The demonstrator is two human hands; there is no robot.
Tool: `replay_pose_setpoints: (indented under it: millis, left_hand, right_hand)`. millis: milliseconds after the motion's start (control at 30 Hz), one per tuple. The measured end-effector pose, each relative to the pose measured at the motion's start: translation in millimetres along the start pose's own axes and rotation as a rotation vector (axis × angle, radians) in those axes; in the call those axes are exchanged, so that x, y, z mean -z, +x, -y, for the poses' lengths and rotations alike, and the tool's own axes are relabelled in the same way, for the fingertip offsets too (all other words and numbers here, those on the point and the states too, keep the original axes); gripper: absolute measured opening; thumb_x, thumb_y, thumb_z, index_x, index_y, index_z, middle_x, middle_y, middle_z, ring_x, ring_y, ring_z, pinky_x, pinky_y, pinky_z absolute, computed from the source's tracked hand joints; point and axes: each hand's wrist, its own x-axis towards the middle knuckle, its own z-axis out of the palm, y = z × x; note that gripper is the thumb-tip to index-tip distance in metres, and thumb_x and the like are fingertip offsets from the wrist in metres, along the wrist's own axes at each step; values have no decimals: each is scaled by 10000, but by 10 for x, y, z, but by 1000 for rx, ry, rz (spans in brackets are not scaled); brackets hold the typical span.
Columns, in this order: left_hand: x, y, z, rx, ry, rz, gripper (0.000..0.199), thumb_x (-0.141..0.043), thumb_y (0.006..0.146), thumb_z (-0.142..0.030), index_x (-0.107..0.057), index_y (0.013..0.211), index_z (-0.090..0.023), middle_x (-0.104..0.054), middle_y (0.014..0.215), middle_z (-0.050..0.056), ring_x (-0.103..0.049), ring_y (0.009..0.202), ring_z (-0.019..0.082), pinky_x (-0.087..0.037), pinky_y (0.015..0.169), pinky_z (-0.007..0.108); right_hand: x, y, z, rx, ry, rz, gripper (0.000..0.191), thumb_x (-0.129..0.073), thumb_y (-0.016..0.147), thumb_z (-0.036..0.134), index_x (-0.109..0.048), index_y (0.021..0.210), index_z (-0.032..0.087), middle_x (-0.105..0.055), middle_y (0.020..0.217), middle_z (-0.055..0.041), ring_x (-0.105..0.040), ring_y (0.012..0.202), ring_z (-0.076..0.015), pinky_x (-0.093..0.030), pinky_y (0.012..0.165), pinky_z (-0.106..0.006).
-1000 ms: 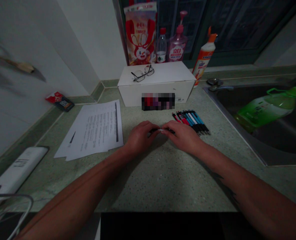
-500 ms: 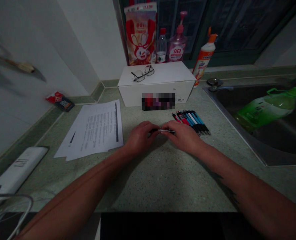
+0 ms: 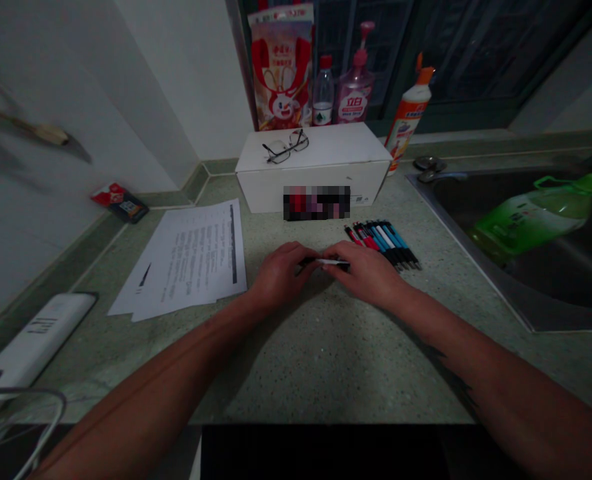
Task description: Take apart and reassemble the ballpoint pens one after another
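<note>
Fingertips of both hands meet over the middle of the counter on a slim black and white pen (image 3: 332,262), held roughly level. My left hand (image 3: 280,275) is closed on its left end, and my right hand (image 3: 369,275) pinches the right part. Fingers cover much of the pen, so its tip and clip cannot be made out. Just beyond my right hand lies a row of several pens (image 3: 383,241) with red, blue, white and black barrels, side by side and slanted.
Printed sheets (image 3: 191,260) lie left of my hands. A white box (image 3: 321,147) with glasses (image 3: 286,148) on top stands behind. Bottles and a bag line the window. At right, a sink (image 3: 519,313) holds a green bottle (image 3: 531,217). A white power strip (image 3: 41,340) sits left.
Both hands keep their places around the pen. A little more of its white part shows between the fingertips; otherwise the scene is the same.
</note>
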Motion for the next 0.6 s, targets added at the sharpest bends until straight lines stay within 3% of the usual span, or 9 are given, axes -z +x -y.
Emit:
replay_pose_setpoints:
  millis: [400,600]
  left_hand:
    - [-7,7,16,-13,17,-1,152,-650,995,-298,-764,1026,-201,-732,887,53,-672,836,202,-542,762,356]
    - [-5,1,6,5,4,-6,138,-657,987,-288,-764,1031,-213,-743,908,49,-678,844,200,-550,775,359]
  right_hand:
    - [5,-1,-8,39,-30,10,232,-541,1050,350,-739,1082,235,-745,1042,-77,-702,967,-255,-502,795,-370]
    - [-1,-5,0,16,2,2,219,-564,1040,366,-718,1131,239,-757,1108,-71,-702,996,-251,-503,814,-368]
